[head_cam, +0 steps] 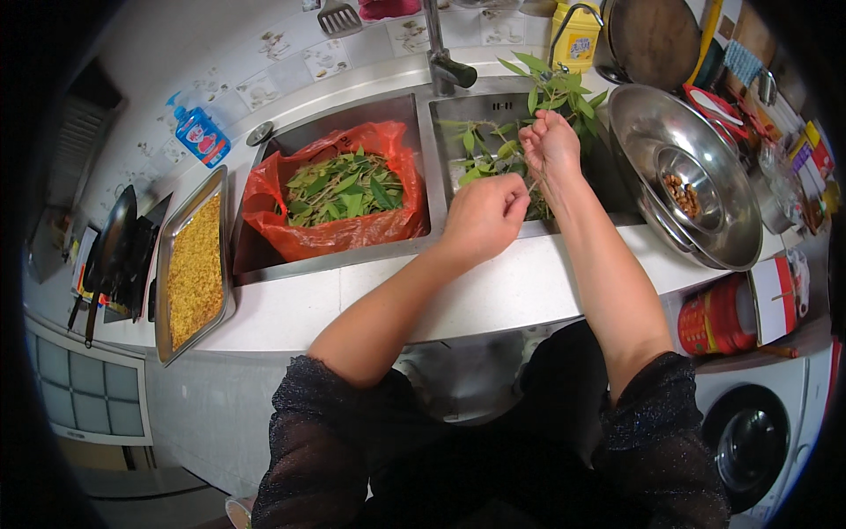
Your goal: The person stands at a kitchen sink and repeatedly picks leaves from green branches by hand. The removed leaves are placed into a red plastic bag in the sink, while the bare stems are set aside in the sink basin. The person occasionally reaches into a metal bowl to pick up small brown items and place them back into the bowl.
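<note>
Over the front of the right sink basin (468, 109), my left hand (488, 215) is closed on the thin lower stems of leafy green sprigs. My right hand (552, 142), a little higher and to the right, grips the same bunch, whose leafy top (562, 92) sticks up beyond the fingers. More green leaves (486, 149) lie in the basin behind my hands. In the left basin stands a red plastic bag (284, 235), rolled wide at the mouth and filled with cut leafy stems (347, 188).
A metal tray of yellow crumbly food (195, 271) lies left of the sink, near a blue pump bottle (201, 137). The faucet (449, 69) rises behind. At right, steel bowls (727, 178) hold brown pieces (681, 195); a yellow jug (575, 40) stands behind.
</note>
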A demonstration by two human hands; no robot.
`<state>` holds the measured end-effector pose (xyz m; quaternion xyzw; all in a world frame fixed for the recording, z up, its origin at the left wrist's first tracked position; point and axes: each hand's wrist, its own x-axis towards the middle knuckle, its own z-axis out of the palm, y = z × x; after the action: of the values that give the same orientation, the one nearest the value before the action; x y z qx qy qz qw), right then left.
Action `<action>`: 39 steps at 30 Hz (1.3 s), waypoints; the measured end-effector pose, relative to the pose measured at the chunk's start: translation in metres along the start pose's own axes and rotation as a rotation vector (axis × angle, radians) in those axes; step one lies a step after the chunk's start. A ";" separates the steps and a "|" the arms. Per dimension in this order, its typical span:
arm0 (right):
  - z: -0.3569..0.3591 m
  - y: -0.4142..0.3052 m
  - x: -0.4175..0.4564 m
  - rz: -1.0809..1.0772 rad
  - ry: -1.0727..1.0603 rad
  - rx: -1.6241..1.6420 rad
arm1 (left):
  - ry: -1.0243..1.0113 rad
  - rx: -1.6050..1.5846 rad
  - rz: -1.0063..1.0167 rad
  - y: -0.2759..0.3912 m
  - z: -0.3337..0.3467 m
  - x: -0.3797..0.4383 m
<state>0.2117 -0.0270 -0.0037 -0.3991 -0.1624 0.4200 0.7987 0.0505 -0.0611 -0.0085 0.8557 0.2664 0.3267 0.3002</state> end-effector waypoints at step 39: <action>-0.035 -0.003 0.039 0.295 -0.089 0.153 | -0.075 -0.226 -0.038 0.003 -0.041 0.001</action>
<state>0.2575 -0.0149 -0.0262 -0.3377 -0.1047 0.5612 0.7483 0.0225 -0.0493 0.0188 0.8229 0.2323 0.3165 0.4107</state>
